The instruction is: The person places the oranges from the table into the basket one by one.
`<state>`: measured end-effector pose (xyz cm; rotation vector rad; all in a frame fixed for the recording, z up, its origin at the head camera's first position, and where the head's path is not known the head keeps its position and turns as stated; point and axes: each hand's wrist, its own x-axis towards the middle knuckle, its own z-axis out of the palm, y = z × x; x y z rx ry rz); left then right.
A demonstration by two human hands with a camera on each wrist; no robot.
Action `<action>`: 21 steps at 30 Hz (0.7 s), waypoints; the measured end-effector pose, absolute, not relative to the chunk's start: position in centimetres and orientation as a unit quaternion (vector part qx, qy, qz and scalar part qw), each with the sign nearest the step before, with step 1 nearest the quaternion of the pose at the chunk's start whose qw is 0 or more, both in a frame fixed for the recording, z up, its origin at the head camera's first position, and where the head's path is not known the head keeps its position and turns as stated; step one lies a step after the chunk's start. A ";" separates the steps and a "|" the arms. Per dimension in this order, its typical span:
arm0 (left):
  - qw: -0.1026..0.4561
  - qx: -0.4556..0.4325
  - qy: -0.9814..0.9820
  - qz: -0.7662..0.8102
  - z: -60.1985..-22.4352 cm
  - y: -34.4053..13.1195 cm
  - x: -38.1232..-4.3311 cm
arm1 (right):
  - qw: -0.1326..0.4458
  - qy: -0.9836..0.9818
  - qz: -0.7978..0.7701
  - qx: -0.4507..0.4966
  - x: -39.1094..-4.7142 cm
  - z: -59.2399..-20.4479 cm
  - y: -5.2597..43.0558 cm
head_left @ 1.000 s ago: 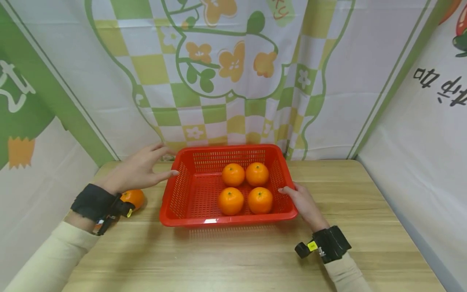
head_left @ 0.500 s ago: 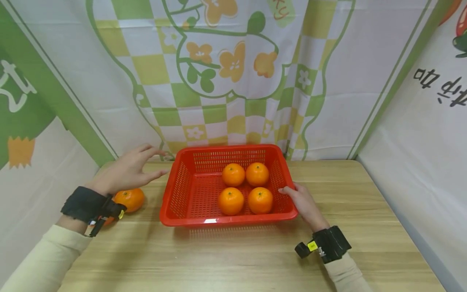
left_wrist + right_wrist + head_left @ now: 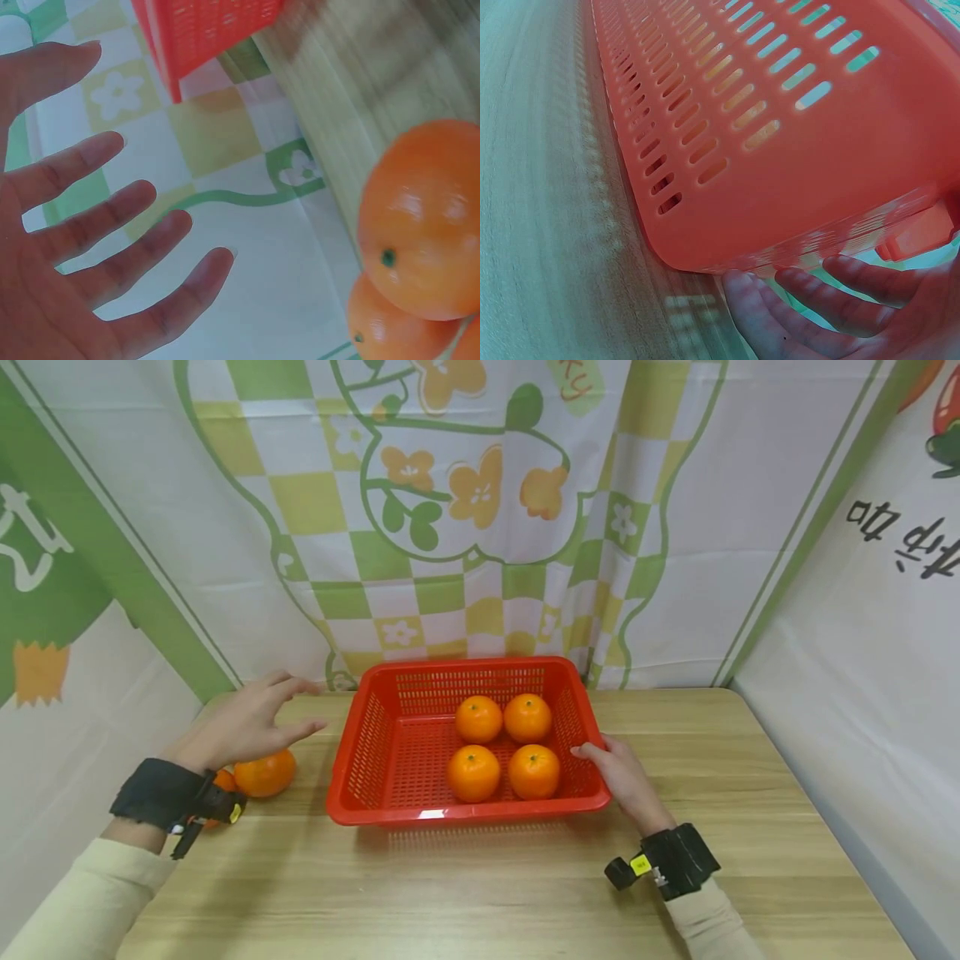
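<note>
A red plastic basket point(image 3: 450, 816) with slotted walls stands on the table, and several oranges point(image 3: 474, 773) sit in its right half. My right hand point(image 3: 628, 781) grips its right rim, thumb over the edge inside; in the right wrist view the fingers point(image 3: 847, 300) lie along the outside wall. To the left of the basket, my left hand point(image 3: 251, 717) is held in the air with fingers spread and nothing in it. More oranges point(image 3: 266, 774) lie on the table just below it, partly hidden by the wrist; in the left wrist view, a large orange point(image 3: 424, 217) overlaps others.
The wooden table point(image 3: 465, 893) reaches back to a checked, flowered curtain point(image 3: 465, 602) close behind the basket. Printed white panels point(image 3: 847, 693) rise at both sides. Each wrist wears a black strap point(image 3: 678, 862) with a small camera.
My left hand has drawn back left, away from the basket's left rim, uncovering more of the oranges on the table. The right hand and the basket stay put.
</note>
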<state>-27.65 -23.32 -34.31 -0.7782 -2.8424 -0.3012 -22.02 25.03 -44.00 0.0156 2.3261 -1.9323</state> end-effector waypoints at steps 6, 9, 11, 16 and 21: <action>0.089 -0.259 -0.956 -0.110 -35.2 -24.4 -27.7 | 0.061 0.766 -0.640 0.001 -22.0 -44.0 25.1; 0.090 -0.264 -0.954 -0.111 -35.8 -25.0 -27.8 | 0.062 0.764 -0.643 0.000 -22.0 -44.0 25.1; 0.092 -0.268 -0.953 -0.108 -36.1 -25.3 -27.9 | 0.062 0.763 -0.643 -0.001 -22.0 -44.0 25.1; 0.088 -0.278 -0.950 -0.108 -36.7 -26.0 -27.9 | 0.061 0.765 -0.642 0.000 -21.9 -43.9 25.1; 0.067 -0.275 -0.952 -0.113 -37.2 -26.5 -27.8 | 0.062 0.767 -0.639 0.001 -21.9 -44.0 25.1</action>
